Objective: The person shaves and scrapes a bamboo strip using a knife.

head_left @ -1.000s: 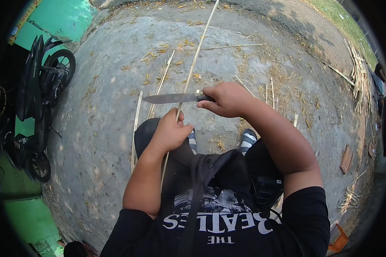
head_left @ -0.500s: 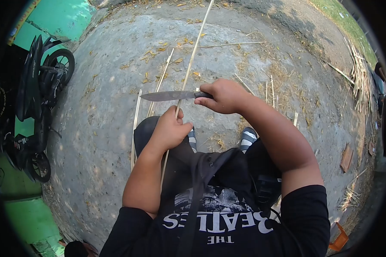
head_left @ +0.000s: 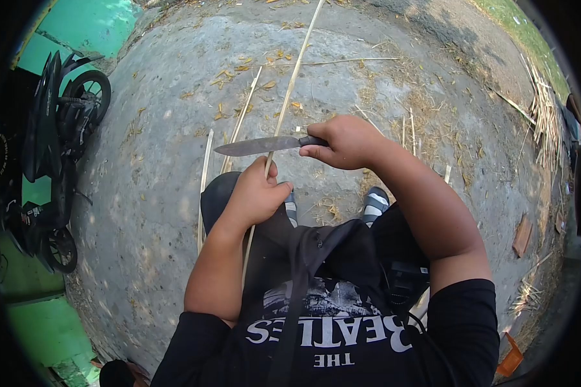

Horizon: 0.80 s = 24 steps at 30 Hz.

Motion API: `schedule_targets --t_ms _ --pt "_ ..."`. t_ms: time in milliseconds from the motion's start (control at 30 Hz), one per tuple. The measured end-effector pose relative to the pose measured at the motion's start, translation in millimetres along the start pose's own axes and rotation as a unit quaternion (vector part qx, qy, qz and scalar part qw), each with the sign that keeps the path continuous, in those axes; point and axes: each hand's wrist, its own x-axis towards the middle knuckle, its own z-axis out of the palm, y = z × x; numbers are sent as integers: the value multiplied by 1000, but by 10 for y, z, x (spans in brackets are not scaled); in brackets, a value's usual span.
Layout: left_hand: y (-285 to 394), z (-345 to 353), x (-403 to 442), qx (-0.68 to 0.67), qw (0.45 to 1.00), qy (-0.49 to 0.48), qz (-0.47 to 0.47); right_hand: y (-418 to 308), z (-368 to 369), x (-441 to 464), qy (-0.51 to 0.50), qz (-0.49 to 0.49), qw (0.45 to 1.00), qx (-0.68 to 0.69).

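A long, thin pale strip, apparently bamboo (head_left: 293,74), runs from the top of the view down past my knee. My left hand (head_left: 258,195) is closed round it just above the knee. In my right hand (head_left: 345,142) is the dark handle of a knife (head_left: 258,146). Its broad grey blade points left and crosses the strip slightly above my left fingers. Whether the edge bites into the strip cannot be made out. More pale strips (head_left: 206,168) lie to the left of my knee.
A black motorcycle (head_left: 64,148) stands at the left by a green wall. Many cut sticks (head_left: 547,126) are heaped at the far right. A brown wooden block (head_left: 522,236) lies on the concrete ground (head_left: 135,213), with dry leaves and shavings scattered about.
My right hand and the knife have shifted slightly to the right, the blade still across the strip. My left hand keeps its hold in nearly the same spot.
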Motion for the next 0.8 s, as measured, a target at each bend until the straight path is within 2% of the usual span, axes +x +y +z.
schedule_targets --t_ms 200,300,467,600,700,800 --pt "-53 -4 4 -49 999 1 -9 -18 68 37 10 1 1000 6" --pt "-22 -28 -18 -4 1000 2 9 -84 35 11 8 -3 1000 5" --pt "-54 -71 11 -55 998 -21 23 -13 154 95 32 -9 999 35" --pt "29 -9 -22 -43 998 6 51 -83 146 35 55 -51 997 26" --pt "-9 -20 -16 -38 999 -7 -8 4 84 120 29 -24 999 13" --pt "-82 -63 5 3 999 1 44 -142 112 43 32 -50 998 9"
